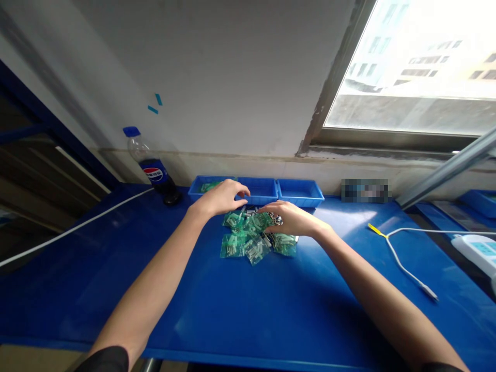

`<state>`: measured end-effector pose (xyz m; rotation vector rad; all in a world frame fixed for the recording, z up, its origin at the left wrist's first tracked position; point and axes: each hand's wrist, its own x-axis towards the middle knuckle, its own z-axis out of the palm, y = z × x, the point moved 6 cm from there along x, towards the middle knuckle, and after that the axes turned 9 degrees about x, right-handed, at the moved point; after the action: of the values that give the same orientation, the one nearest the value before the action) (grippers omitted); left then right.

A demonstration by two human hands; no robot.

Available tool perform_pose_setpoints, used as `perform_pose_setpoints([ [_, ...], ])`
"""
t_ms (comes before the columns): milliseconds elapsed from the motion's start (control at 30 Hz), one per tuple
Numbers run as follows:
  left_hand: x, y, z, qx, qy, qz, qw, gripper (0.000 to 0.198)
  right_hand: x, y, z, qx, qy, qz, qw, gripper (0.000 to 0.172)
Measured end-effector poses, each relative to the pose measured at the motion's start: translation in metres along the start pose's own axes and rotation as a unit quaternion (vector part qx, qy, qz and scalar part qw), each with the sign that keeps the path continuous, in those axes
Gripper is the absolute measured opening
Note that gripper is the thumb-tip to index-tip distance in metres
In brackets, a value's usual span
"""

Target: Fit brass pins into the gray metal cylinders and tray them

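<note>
A pile of small green-tinted clear bags (253,225) with silvery metal pieces in them lies on the blue table, in front of the bins. My left hand (223,196) hovers at the pile's back left, fingers curved and apart from the thumb, holding nothing that I can see. Over the right side of the pile is my right hand (290,218), its fingers stretched leftward and spread from the thumb. Some black and silvery pieces (276,219) show beneath its palm. Parts of the pile are hidden behind both hands.
Blue bins stand along the wall: a left bin (196,189) with green bags, a middle bin (267,197) and a right bin (302,201). A cola bottle (157,173) stands at the left. On the right lie a white cable (401,263) and a white device (476,253).
</note>
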<state>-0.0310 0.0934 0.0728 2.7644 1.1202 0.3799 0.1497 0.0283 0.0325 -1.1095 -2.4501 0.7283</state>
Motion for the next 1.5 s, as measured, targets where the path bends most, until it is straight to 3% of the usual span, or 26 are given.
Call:
perform_pose_setpoints([
  [233,-0.001,0.007,0.001,-0.057,-0.025,-0.005,0.998,0.025,0.002,0.005,-0.002,0.013,0.03,0.015,0.999,0.06],
  [400,-0.001,0.028,0.001,-0.14,-0.053,0.02,0.989,0.028,-0.002,0.013,-0.013,0.116,0.06,0.092,0.987,0.028],
  [600,0.002,0.046,0.002,-0.204,-0.035,0.029,0.978,0.027,-0.008,0.018,-0.025,0.313,0.077,0.125,0.938,0.04],
  [867,0.004,0.049,0.002,-0.204,-0.005,0.01,0.979,0.02,-0.01,0.017,-0.031,0.278,0.068,0.121,0.95,0.041],
  [967,0.002,0.039,-0.007,-0.157,0.011,-0.016,0.987,0.017,-0.01,0.015,-0.036,0.233,0.082,0.114,0.962,0.042],
  [1100,-0.006,0.007,-0.032,-0.007,0.077,-0.106,0.991,0.016,-0.011,0.013,-0.041,0.212,0.09,0.109,0.967,0.042],
  [1200,-0.017,-0.024,-0.047,0.13,0.113,-0.226,0.959,0.019,-0.013,0.012,-0.044,0.213,0.091,0.113,0.966,0.04],
  [1267,-0.021,-0.039,-0.047,0.185,0.109,-0.269,0.939,0.024,-0.013,0.012,-0.046,0.209,0.093,0.114,0.967,0.039],
  [1367,-0.019,-0.052,-0.032,0.201,0.046,-0.274,0.939,0.028,-0.014,0.013,-0.048,0.191,0.093,0.114,0.971,0.037],
  [1500,-0.016,-0.051,-0.028,0.2,0.077,-0.242,0.946,0.03,-0.014,0.014,-0.049,0.18,0.087,0.116,0.973,0.037],
])
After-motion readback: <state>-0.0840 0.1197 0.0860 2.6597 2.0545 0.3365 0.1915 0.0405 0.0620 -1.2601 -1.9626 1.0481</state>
